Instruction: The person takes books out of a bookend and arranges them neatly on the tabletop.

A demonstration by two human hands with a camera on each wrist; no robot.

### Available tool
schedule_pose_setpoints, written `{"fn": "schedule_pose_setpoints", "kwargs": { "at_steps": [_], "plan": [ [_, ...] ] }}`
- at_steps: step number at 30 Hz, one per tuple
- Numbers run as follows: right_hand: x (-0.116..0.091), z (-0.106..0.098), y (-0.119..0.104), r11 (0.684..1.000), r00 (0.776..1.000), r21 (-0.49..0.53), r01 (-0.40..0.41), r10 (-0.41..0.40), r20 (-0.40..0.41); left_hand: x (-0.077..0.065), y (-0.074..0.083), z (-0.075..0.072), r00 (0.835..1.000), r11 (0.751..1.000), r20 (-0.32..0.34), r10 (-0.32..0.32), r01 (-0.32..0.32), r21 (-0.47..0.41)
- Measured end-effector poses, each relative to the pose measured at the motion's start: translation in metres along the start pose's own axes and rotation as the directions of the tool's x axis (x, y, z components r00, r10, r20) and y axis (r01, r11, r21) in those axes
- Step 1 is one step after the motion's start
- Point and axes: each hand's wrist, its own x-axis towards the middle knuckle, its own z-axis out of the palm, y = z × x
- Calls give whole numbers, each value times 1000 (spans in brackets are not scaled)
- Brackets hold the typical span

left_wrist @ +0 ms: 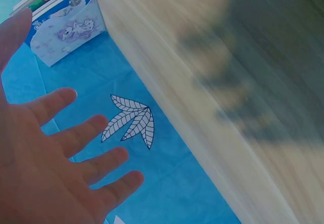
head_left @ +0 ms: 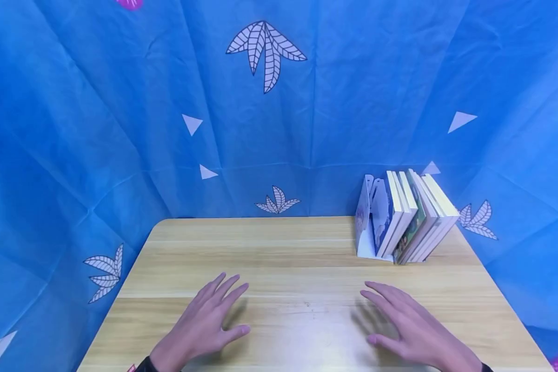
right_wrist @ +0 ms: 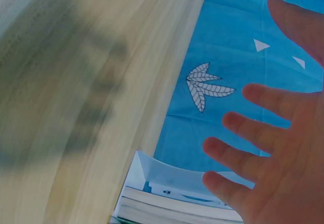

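Observation:
My left hand [head_left: 204, 325] hovers over the left front of the wooden table [head_left: 260, 248], fingers spread and holding nothing. Across from it, my right hand [head_left: 411, 328] hangs over the right front, its fingers also apart with nothing in them. Several books [head_left: 418, 217] stand leaning to the right at the table's back right, beyond the right hand. A pale bookend [head_left: 362, 217] with a printed side holds their left end. In the left wrist view the bookend's printed side [left_wrist: 71, 32] shows a small cartoon figure. Neither hand touches the books.
A blue cloth [head_left: 260, 129] with white leaf and triangle prints hangs behind the table and along both sides. The table's back left corner is rounded. Shadows of both hands fall on the tabletop.

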Motion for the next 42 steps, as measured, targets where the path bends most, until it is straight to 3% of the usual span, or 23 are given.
{"fn": "schedule_pose_setpoints", "kwargs": {
  "at_steps": [9, 14, 19, 32, 42],
  "plan": [
    [15, -13, 10, 979, 989, 144, -144, 138, 53, 2, 1, -2, 1000, 1000, 18, -19, 19, -9],
    [28, -22, 18, 921, 955, 257, -294, 271, 122, 3, 2, -1, 999, 999, 25, -32, 33, -13],
    [40, -30, 29, 854, 920, 343, -391, 369, 130, 4, 3, 1, 999, 999, 22, -38, 38, -19],
    [58, -38, 50, 742, 883, 500, -446, 455, 114, 4, 5, 6, 1000, 1000, 20, -20, 21, -15],
    [62, -36, 54, 684, 861, 552, -477, 491, 136, 2, 4, 7, 999, 999, 19, -26, 27, -37]
  ]
}}
